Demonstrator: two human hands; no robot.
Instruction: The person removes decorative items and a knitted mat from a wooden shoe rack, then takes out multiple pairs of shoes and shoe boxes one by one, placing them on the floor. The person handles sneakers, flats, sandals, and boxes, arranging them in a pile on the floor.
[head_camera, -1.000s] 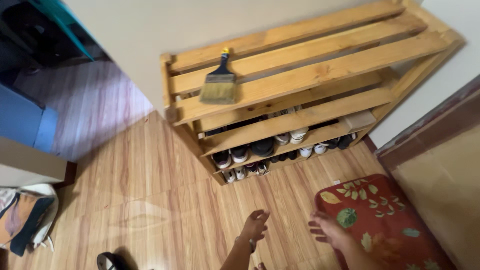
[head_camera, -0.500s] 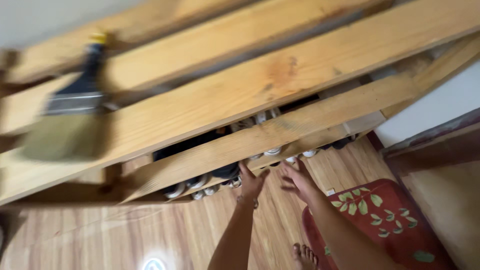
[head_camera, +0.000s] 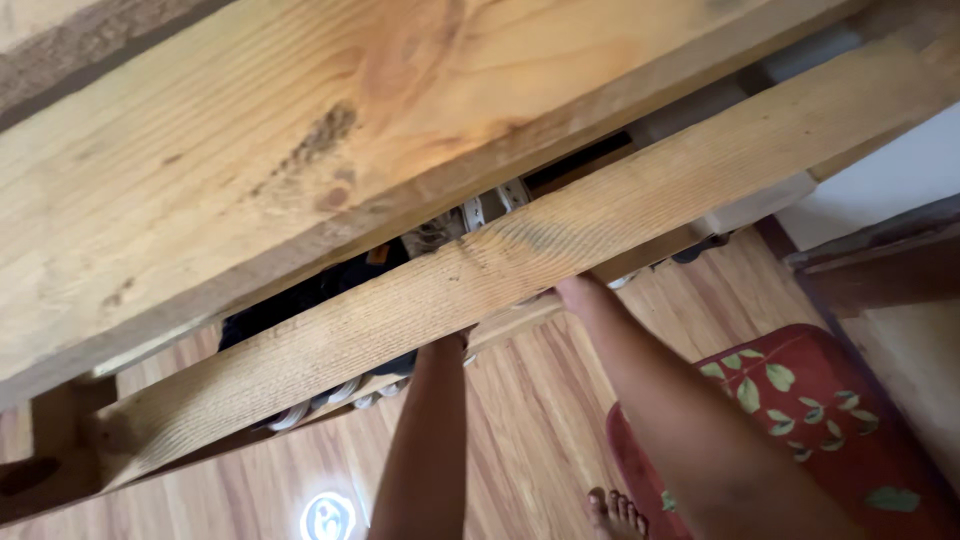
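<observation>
A wooden shoe rack fills the view from very close; its wide top slat (head_camera: 230, 150) runs across the upper half and a narrower front slat (head_camera: 330, 345) runs below it. Both my arms reach under that front slat toward the shelf of shoes. My left hand (head_camera: 447, 343) shows only at the wrist, with its fingers behind the slat. My right hand (head_camera: 578, 292) shows its heel at the slat's lower edge, fingers hidden too. A white sneaker (head_camera: 492, 208) and dark shoes (head_camera: 300, 300) show in the gap between the slats.
A red mat with green leaves (head_camera: 810, 400) lies on the wood floor (head_camera: 520, 420) at the right, by my bare foot (head_camera: 610, 510). More shoes (head_camera: 330, 395) sit on the lowest shelf. A white wall (head_camera: 890, 165) stands at the right.
My head has moved down and much closer to the rack; the paintbrush has left the view. Both hands have gone from the open floor up and forward, under the front slat.
</observation>
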